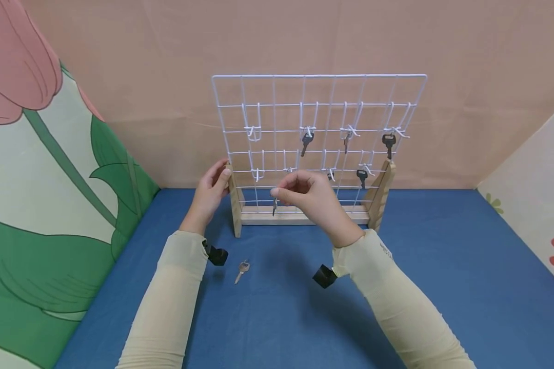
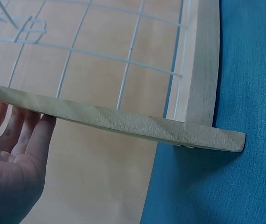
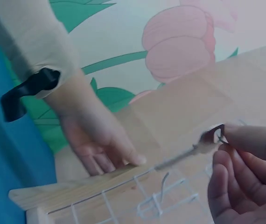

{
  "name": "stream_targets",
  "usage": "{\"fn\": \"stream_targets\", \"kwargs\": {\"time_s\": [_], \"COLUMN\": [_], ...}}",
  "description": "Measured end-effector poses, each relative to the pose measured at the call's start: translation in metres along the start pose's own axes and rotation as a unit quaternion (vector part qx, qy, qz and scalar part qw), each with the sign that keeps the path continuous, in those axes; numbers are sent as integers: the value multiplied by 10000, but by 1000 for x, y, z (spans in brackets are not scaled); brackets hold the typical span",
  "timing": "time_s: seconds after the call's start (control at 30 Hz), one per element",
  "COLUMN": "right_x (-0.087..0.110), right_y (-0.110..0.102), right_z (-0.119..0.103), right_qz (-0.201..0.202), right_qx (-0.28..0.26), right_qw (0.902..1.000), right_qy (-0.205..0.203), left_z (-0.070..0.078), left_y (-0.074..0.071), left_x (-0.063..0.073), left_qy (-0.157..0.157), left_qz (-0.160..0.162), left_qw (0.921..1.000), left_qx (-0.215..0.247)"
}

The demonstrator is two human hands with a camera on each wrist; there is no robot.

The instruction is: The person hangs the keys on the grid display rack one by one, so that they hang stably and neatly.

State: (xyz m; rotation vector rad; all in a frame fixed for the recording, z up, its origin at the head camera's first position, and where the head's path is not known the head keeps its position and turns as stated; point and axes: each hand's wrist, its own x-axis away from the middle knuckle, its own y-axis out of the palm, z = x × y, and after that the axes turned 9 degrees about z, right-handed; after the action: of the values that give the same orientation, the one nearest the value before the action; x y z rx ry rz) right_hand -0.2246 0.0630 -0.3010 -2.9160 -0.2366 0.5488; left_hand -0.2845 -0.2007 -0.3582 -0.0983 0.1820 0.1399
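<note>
A white wire grid rack [image 1: 318, 76] with hooks stands on wooden legs. My left hand [image 1: 210, 192] grips its left wooden leg [image 2: 123, 123], thumb on one side and fingers on the other. Between thumb and fingertips, my right hand [image 1: 311, 197] pinches a key [image 3: 189, 153] by its head. The blade of that key points down in the head view, in front of the rack's lower left part. Another key [image 1: 242, 269] lies on the blue cloth between my forearms. Dark-headed keys [image 1: 389, 142] hang from several hooks, mostly toward the right.
White hooks [image 1: 253, 132] jut forward from the grid in two rows. Blue cloth [image 1: 443, 266] covers the table. A tan backdrop [image 1: 143, 143] rises behind the rack, and a panel with a painted tulip [image 1: 18, 66] flanks it on the left.
</note>
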Motion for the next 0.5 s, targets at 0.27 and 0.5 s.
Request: {"fn": "stream_targets", "kwargs": {"time_s": [0.27, 0.5], "right_x": [-23, -44], "right_y": [15, 29], "right_z": [-21, -31], "right_qz": [593, 885], "right_qx": [-455, -610], "right_qw": [9960, 9929], "right_qy": [-497, -519], "left_z": [-1, -2], "left_y": [-2, -1], "left_x": [-1, -1], "left_qy": [18, 57], "left_qz": [6, -8], "left_qw": [10000, 10000], "left_qx": [-5, -19]}}
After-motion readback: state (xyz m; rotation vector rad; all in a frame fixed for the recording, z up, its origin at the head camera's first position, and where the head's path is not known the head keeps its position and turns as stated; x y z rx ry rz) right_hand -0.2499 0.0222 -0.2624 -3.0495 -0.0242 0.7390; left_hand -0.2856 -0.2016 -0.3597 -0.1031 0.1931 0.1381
